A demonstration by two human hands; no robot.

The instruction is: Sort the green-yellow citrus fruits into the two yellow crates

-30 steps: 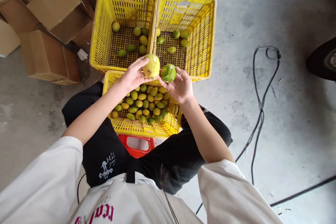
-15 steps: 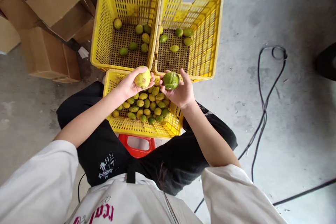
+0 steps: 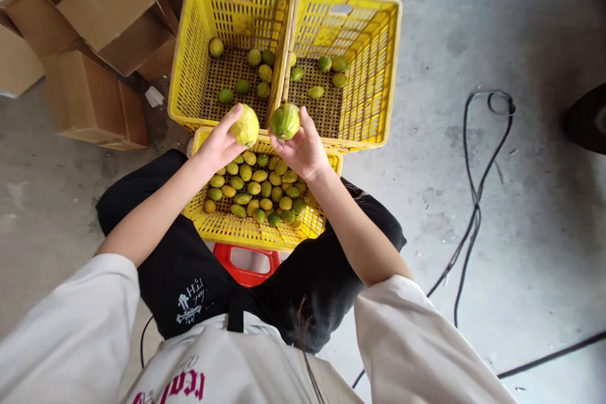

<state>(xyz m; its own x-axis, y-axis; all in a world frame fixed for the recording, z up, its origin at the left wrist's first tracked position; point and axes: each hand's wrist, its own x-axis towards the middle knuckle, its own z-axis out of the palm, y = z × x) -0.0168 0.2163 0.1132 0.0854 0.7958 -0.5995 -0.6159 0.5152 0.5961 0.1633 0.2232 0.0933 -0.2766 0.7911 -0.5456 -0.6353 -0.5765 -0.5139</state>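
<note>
My left hand [image 3: 221, 144] is closed round a yellow lemon [image 3: 245, 125], held above the near crate's far left part. My right hand [image 3: 303, 148] grips a greener lemon [image 3: 285, 122] just to its right, resting on the fingers with the thumb at its side. Below both hands is the near yellow crate [image 3: 265, 237], with many green and yellow lemons [image 3: 254, 188] spread over its bottom. Beyond stand two more yellow crates side by side: the left crate [image 3: 182, 69] holds several lemons, and the right crate [image 3: 389, 69] also has several.
Cardboard boxes [image 3: 95, 98] are piled at the far left. A red stool [image 3: 250, 276] shows between my legs, under the near crate's edge. A looped black cable [image 3: 476, 202] lies on the concrete floor at right, and a dark round object [image 3: 589, 117] stands at the right edge.
Both hands have shifted left and slightly away from me, the right one more. Both lemons have turned in the fingers and show other sides.
</note>
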